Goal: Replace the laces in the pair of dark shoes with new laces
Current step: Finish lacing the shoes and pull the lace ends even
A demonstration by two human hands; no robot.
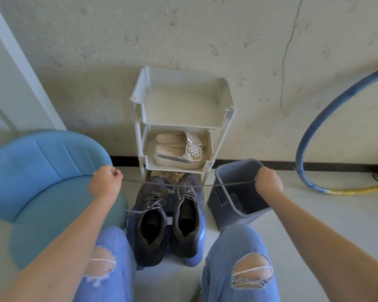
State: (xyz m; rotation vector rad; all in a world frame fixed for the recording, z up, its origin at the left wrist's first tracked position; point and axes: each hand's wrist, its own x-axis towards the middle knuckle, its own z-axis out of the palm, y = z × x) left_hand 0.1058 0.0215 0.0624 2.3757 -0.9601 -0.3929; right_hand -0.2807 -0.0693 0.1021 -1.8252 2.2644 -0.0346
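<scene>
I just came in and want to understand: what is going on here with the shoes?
A seated person works over a blue stool between the knees. The left hand and right hand each pinch one end of a grey lace and hold it taut sideways through the front of the right dark shoe. The left dark shoe carries a threaded lace with loose ends. A grey bin stands to the right.

White shelf rack (pixel 227 99) against cracked wall. Pale beaded sandals (pixel 179 158) on its middle tier. Blue padded chair (pixel 42 160) left of rack. Grey plastic bin (pixel 225 212) just right. Blue-and-yellow hoop (pixel 299 155) farther right, against wall.
</scene>
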